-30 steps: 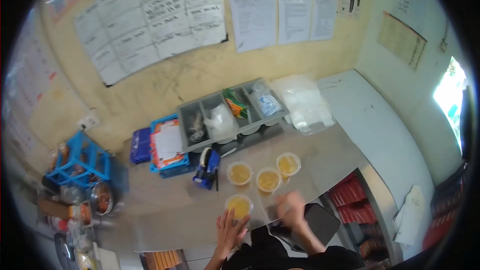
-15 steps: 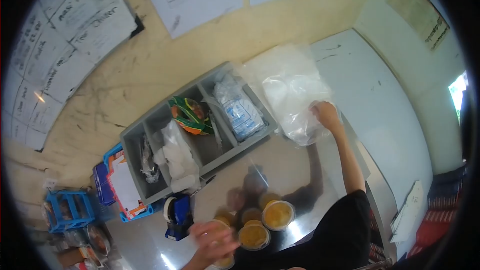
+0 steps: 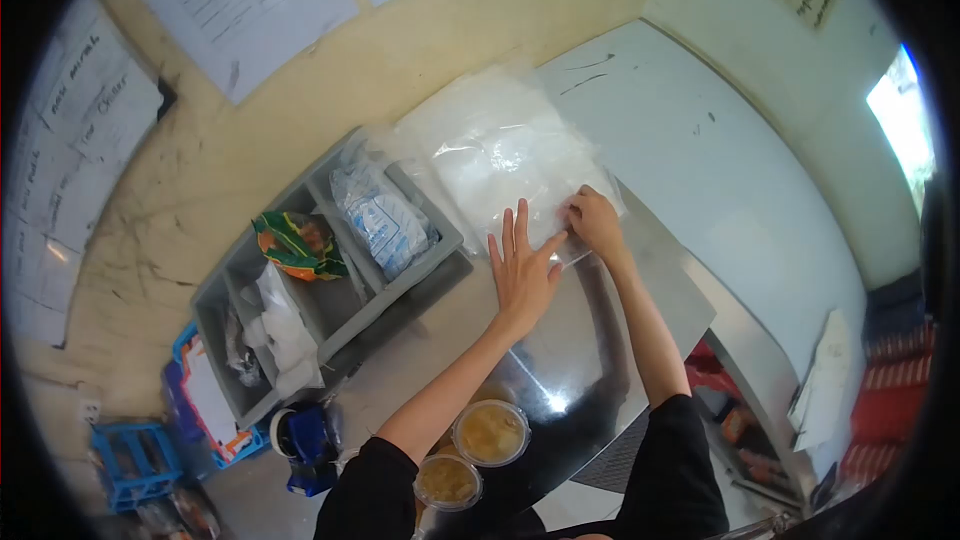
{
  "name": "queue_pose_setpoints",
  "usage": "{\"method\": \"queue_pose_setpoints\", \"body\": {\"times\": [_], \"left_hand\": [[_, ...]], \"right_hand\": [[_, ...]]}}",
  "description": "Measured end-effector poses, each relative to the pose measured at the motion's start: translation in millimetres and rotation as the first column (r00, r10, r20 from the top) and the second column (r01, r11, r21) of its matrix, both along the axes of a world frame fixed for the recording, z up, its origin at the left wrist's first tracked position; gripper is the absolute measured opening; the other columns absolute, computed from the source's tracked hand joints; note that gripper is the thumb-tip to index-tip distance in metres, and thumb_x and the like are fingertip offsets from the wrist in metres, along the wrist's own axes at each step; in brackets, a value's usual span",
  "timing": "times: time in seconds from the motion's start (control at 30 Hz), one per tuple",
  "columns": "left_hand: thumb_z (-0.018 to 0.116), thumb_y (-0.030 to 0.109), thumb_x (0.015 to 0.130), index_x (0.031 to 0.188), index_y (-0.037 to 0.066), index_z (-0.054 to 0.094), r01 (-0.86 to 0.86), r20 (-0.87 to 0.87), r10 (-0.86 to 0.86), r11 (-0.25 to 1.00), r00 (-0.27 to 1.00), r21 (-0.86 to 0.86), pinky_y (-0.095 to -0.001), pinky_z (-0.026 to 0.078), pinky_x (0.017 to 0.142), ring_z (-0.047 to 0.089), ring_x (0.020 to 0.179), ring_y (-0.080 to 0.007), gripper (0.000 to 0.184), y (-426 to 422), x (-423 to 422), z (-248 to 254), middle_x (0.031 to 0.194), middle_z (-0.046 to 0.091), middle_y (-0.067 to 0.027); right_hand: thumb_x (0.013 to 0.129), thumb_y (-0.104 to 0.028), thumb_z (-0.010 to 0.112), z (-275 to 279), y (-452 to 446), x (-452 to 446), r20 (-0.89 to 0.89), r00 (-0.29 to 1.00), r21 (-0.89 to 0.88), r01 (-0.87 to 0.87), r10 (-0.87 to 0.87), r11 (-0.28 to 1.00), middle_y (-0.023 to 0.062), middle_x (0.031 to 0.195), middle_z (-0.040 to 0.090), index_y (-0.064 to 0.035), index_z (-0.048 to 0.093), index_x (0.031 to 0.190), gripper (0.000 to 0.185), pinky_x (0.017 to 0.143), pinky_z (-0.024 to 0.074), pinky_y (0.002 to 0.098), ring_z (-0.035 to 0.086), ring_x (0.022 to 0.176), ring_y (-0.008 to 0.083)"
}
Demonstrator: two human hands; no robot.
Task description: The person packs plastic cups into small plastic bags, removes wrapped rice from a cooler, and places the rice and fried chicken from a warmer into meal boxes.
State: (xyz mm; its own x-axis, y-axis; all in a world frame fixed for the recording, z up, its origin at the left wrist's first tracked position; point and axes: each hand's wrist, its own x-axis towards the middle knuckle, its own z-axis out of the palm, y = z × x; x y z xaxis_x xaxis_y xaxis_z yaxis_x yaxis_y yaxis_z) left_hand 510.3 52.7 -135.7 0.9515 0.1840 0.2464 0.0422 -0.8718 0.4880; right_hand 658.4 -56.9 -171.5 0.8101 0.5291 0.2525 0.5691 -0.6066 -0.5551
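Note:
A stack of clear plastic bags [image 3: 500,155] lies on the counter against the wall. My left hand [image 3: 525,270] rests on its near edge with the fingers spread, holding nothing. Just to the right, my right hand [image 3: 592,220] pinches the near right corner of the plastic between thumb and fingers. Below my forearms stand round lidded cups with yellow contents, one [image 3: 491,432] nearer the middle and another [image 3: 447,481] beside it.
Left of the bags is a grey divided bin [image 3: 340,340] holding plastic packets and a green-orange pack. A blue tape dispenser [image 3: 308,445], a blue tray of papers [image 3: 245,445] and a blue basket [image 3: 137,465] stand at the lower left. Red items fill shelves at the right.
The view has swung toward the bags. My left hand has left the cups and come onto the bag stack. My right hand first reached the bags and now pinches their near corner.

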Motion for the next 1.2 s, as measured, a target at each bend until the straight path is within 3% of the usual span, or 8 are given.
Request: {"method": "queue_pose_setpoints", "body": {"times": [0.17,0.23,0.5,0.7,0.83,1.03,1.13,1.2], "left_hand": [[0.075,0.028,0.069,0.127,0.025,0.051,-0.068,0.200,0.081,0.995,0.976,-0.074,-0.0624,0.016,0.103,0.016,0.136,-0.0373,0.062,-2.2,17.9,11.4,0.146,0.016,-0.0170],[0.077,0.035,0.066,0.130,0.025,0.046,-0.103,0.214,0.132,0.985,0.968,-0.142,-0.0626,0.014,0.103,0.019,0.135,-0.0369,0.072,-6.0,22.0,11.6,0.144,0.022,-0.0147],[0.079,0.032,0.063,0.128,0.026,0.046,-0.066,0.199,0.098,0.984,0.975,-0.164,-0.0635,0.009,0.104,0.022,0.134,-0.0348,0.073,-22.1,32.2,-2.9,0.140,0.031,-0.0115],[0.076,0.016,0.065,0.126,0.027,0.046,-0.185,0.169,0.188,0.982,0.968,-0.032,-0.0635,0.008,0.105,0.024,0.134,-0.0343,0.068,-20.8,40.6,-1.1,0.137,0.033,-0.0118],[0.069,0.008,0.066,0.111,0.021,0.056,-0.311,0.163,0.299,0.949,0.940,0.052,-0.0604,0.011,0.106,0.025,0.133,-0.0332,0.050,9.5,71.4,-35.5,0.133,0.038,-0.0111],[0.063,0.013,0.070,0.078,0.017,0.068,-0.224,0.154,0.207,0.970,0.966,0.099,-0.0571,0.015,0.106,0.027,0.132,-0.0331,0.010,35.7,77.1,-50.7,0.128,0.043,-0.0106],[0.068,0.017,0.073,0.093,0.020,0.066,-0.112,-0.093,0.124,0.985,0.988,0.132,-0.0564,0.021,0.102,0.031,0.128,-0.0348,0.020,32.6,55.8,-9.8,0.124,0.045,-0.0102],[0.071,0.027,0.076,0.105,0.016,0.062,0.104,0.157,-0.108,0.994,0.982,0.036,-0.0495,0.029,0.100,0.037,0.124,-0.0309,0.032,18.1,15.1,64.6,0.117,0.049,-0.0100]], "right_hand": [[0.068,-0.017,0.070,81.5,-7.9,-25.9,0.092,0.996,0.017,-0.011,0.010,1.000,0.0060,0.073,0.061,-0.0047,0.067,0.072,0.013,0.066,0.0468,0.0358,0.057,0.077,0.0235],[0.064,-0.017,0.074,91.6,-16.7,-24.8,-0.271,0.938,0.127,-0.186,0.215,0.974,0.0068,0.067,0.064,-0.0025,0.066,0.069,0.017,0.058,0.0457,0.0314,0.058,0.063,0.0181],[0.063,-0.013,0.077,49.7,-37.0,-8.4,-0.537,0.828,0.322,0.023,0.162,0.947,0.0073,0.061,0.063,-0.0001,0.067,0.088,0.030,0.054,0.0444,0.0295,0.058,0.057,0.0157],[0.077,-0.009,0.063,60.5,-30.2,-26.9,0.253,0.966,0.302,-0.137,0.059,0.943,0.0100,0.072,0.062,-0.0021,0.064,0.091,0.015,0.063,0.0439,0.0327,0.056,0.063,0.0228],[0.095,-0.025,0.048,146.9,-47.8,-45.5,-0.122,0.992,0.784,0.120,-0.038,0.609,0.0013,0.065,0.049,-0.0008,0.054,0.084,0.028,0.057,0.0404,0.0269,0.048,0.058,0.0128],[0.097,-0.032,0.043,197.0,-136.3,-87.5,-0.213,0.955,0.902,0.273,-0.205,0.333,-0.0079,0.058,0.039,-0.0127,0.044,0.076,0.029,0.042,0.0249,0.0179,0.034,0.049,0.0009],[0.086,-0.017,0.063,199.0,-176.3,-128.3,-0.391,0.916,0.657,0.347,-0.092,0.669,-0.0064,0.058,0.044,-0.0114,0.044,0.076,0.022,0.042,0.0303,0.0165,0.041,0.048,0.0017],[0.073,0.000,0.072,200.7,-172.4,-163.2,-0.637,0.770,0.579,0.450,0.033,0.679,-0.0003,0.061,0.052,-0.0085,0.043,0.076,0.030,0.044,0.0385,0.0177,0.050,0.051,0.0053]]}}
